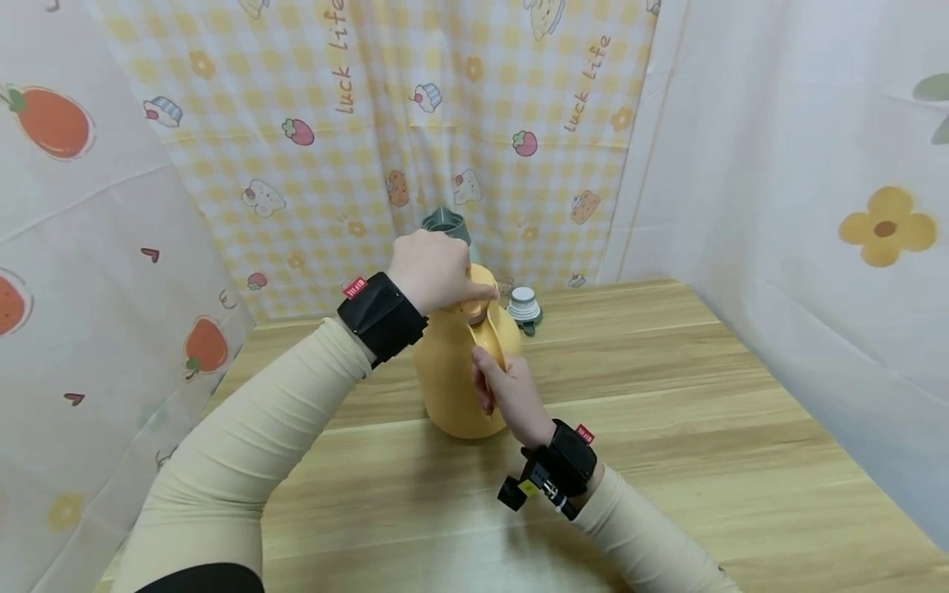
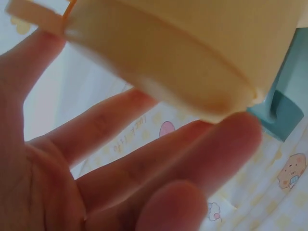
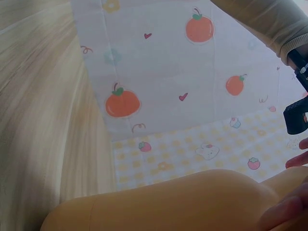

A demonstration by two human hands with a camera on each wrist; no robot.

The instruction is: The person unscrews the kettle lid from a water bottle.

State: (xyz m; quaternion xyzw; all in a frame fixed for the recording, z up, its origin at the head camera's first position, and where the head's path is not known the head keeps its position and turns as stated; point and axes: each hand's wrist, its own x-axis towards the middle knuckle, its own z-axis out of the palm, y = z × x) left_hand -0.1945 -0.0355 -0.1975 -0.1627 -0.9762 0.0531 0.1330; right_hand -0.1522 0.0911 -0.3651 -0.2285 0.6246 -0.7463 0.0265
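Observation:
A yellow thermos jug (image 1: 448,379) stands on the wooden table in the middle of the head view. My right hand (image 1: 511,391) grips its handle (image 1: 489,339) from the near right side. Over the jug's top, my left hand (image 1: 432,270) holds the lid, thumb toward the handle and the other fingers along the far side. In the left wrist view several fingertips touch the edge of the yellow lid (image 2: 163,62). Just behind the left hand rises a dark green open-topped rim (image 1: 446,221), its lower part mostly hidden by the hand and jug.
To the right behind the jug sits a white ribbed stopper (image 1: 524,303) with a dark green base. Patterned curtains (image 1: 296,165) hang behind and at both sides of the wooden table (image 1: 667,412).

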